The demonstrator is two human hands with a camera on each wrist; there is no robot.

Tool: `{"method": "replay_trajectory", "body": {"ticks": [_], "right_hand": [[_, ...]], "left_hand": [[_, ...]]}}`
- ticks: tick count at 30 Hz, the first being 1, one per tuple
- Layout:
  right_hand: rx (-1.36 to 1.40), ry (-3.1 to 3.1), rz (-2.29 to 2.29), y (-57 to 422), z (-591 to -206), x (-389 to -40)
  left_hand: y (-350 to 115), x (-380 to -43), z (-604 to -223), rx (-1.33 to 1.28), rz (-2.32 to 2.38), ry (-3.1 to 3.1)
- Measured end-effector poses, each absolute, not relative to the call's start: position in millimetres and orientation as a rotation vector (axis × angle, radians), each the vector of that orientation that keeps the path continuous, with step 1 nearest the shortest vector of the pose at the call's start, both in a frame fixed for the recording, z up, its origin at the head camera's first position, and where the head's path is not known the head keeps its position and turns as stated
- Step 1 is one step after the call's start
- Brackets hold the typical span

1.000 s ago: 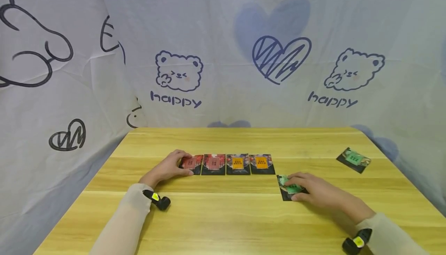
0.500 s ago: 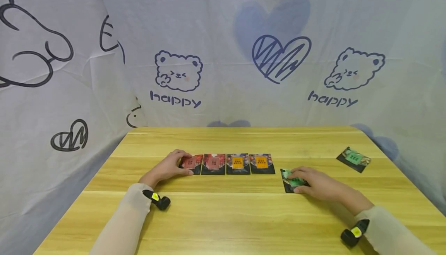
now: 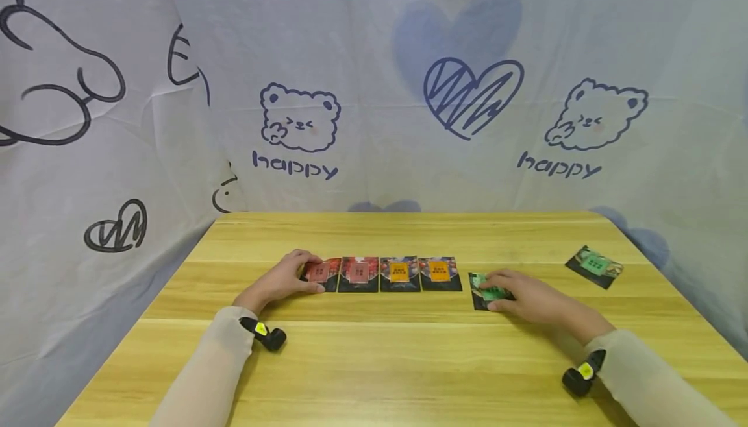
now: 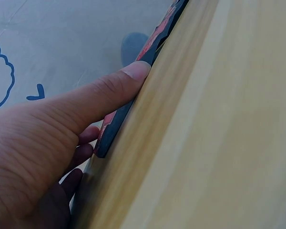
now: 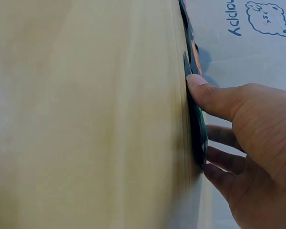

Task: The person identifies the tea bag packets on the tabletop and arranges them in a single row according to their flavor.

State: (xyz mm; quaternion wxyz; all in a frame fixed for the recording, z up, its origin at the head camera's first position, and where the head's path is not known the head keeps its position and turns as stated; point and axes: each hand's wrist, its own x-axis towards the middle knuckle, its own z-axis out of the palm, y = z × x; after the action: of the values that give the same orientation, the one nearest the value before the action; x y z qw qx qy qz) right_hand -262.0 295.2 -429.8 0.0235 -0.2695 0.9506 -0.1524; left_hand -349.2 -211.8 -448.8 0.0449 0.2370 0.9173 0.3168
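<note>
In the head view my left hand (image 3: 284, 278) rests at the left end of a row of small flat packets, its thumb and fingers round the near and far edges of a red packet (image 3: 330, 278). Beside it lie a second red packet (image 3: 359, 275) and two orange-labelled packets, one (image 3: 400, 274) and another (image 3: 441, 274). My right hand (image 3: 534, 297) grips a green-labelled packet (image 3: 478, 298) just right of the row and slightly nearer me. The right wrist view shows the thumb on that packet's dark near edge (image 5: 194, 126), fingers beyond it.
Another green-labelled packet (image 3: 595, 267) lies turned at the table's right side. The wooden table (image 3: 374, 362) ends at a white cloth (image 3: 374, 44) with printed bears and hearts behind it. Each wrist wears a strap with a small black camera.
My right hand has slid the green-labelled packet away from me, from below the row's line to nearly level with it. My left hand and the other packets have stayed put.
</note>
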Motion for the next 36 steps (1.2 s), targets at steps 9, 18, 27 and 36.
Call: {"method": "replay_trajectory", "body": {"ticks": [9,18,27,36], "right_hand": [[-0.89,2.954,-0.455,295.4,-432.9,-276.1],[-0.866,2.931,-0.481,295.6,-431.2,-288.1],[-0.814,2.929,-0.499,291.5,-430.5,-294.8],[-0.825,2.906,-0.52,288.0,-431.6,-299.1]], "left_hand": [[-210.3,-349.8,-448.4,0.73,0.957,2.813],[-209.2,-350.3,-447.7,0.729,0.965,2.807],[-209.2,-353.0,-447.2,0.733,0.955,2.819],[-210.9,-351.8,-448.5,0.709,0.965,2.808]]}}
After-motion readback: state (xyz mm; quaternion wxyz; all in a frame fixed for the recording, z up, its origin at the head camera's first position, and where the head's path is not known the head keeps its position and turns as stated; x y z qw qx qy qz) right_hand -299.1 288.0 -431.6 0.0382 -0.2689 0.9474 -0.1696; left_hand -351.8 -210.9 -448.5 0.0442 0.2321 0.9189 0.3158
